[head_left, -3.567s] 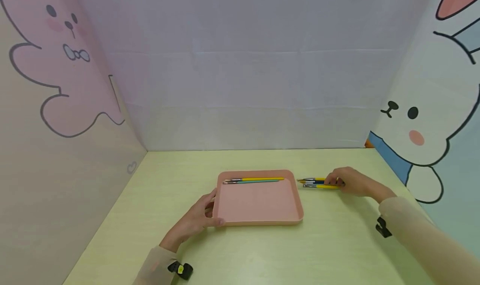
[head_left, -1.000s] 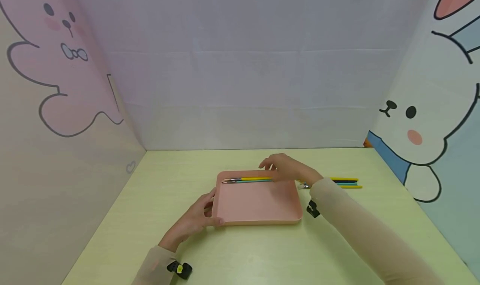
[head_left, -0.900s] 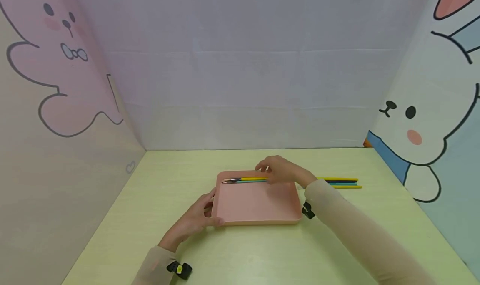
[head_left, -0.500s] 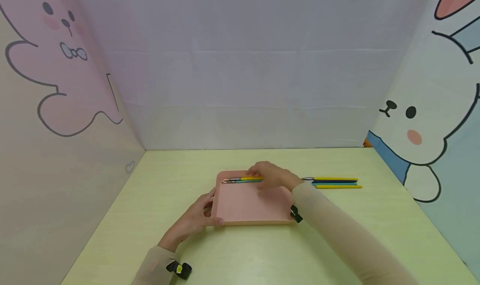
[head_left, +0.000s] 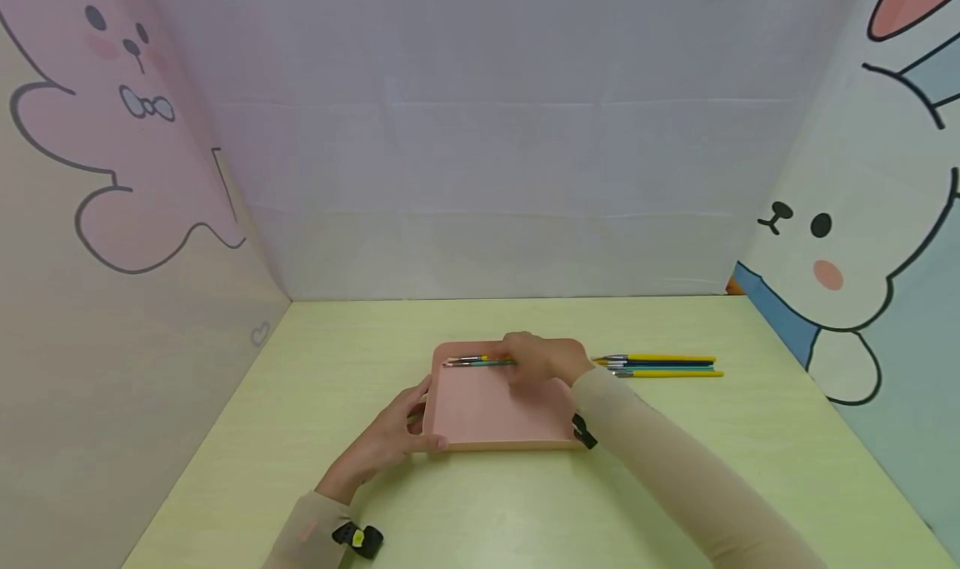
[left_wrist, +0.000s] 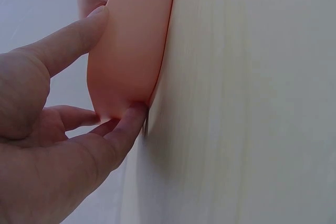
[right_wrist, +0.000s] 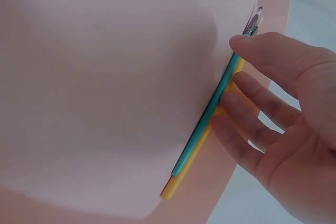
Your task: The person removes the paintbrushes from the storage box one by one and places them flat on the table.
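A pink rectangular tray (head_left: 480,411) lies on the table. My left hand (head_left: 393,426) holds its left end, thumb on the near side and fingers round the corner, as the left wrist view shows with the tray wall (left_wrist: 131,40). Along the tray's far side lie a teal paintbrush (right_wrist: 202,119) and a yellow paintbrush (right_wrist: 176,184), side by side, bristles to the left. My right hand (head_left: 536,359) is down over them, its thumb (right_wrist: 257,45) on one side near the ferrules and its fingers (right_wrist: 244,111) on the other, pinching them. It hides their handle ends in the head view.
Right of the tray, several more paintbrushes (head_left: 667,366) with yellow, dark blue and teal handles lie in a row on the pale table (head_left: 487,511). A light back panel (head_left: 510,177) and side panels with cartoon animals close in the table.
My right hand has left the loose brushes at the right, crossed left over the tray and come down on the two brushes in it. The left hand has stayed on the tray.
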Demonstrator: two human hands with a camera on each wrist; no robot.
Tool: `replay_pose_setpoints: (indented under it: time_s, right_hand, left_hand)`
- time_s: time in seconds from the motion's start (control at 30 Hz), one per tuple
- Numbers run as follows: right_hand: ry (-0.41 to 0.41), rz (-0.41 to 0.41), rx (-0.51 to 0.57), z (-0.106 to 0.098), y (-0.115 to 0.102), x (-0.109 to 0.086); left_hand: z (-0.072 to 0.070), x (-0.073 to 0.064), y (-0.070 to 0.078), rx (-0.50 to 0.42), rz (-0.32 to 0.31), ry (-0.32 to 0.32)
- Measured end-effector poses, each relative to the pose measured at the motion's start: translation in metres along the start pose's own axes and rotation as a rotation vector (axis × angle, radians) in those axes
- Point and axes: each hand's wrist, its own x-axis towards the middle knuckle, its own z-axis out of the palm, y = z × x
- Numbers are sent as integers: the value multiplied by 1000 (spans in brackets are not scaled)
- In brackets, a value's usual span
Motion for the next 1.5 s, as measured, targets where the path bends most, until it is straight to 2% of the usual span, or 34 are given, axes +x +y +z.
replay_pose_setpoints:
  time_s: [0.23,0.47,0.6,0.8,1.03,1.27,1.5]
  right_hand:
    - [-8,-44,-15,2,-1,4]
    - [-7,48,-11,4,-6,6]
    - [-9,50,-35,4,-8,6]
    - [-25,13,-47,4,-6,6]
    - [-28,-75,-40,4,-3,6]
    - [-32,-66,-43,3,-4,2]
    - [-33,-90,-44,5,-3,3]
  left_hand:
    - [0,0,0,-5,-3,-1]
    - [-1,0,0,-5,-7,3]
    - [-1,1,0,-14,-1,-10]
    - [-1,1,-1,-29,6,-23]
    - [-1,1,-1,-20,8,-19]
    - [0,1,-1,-20,7,-12]
    - [-1,1,-2,-21,10,-17]
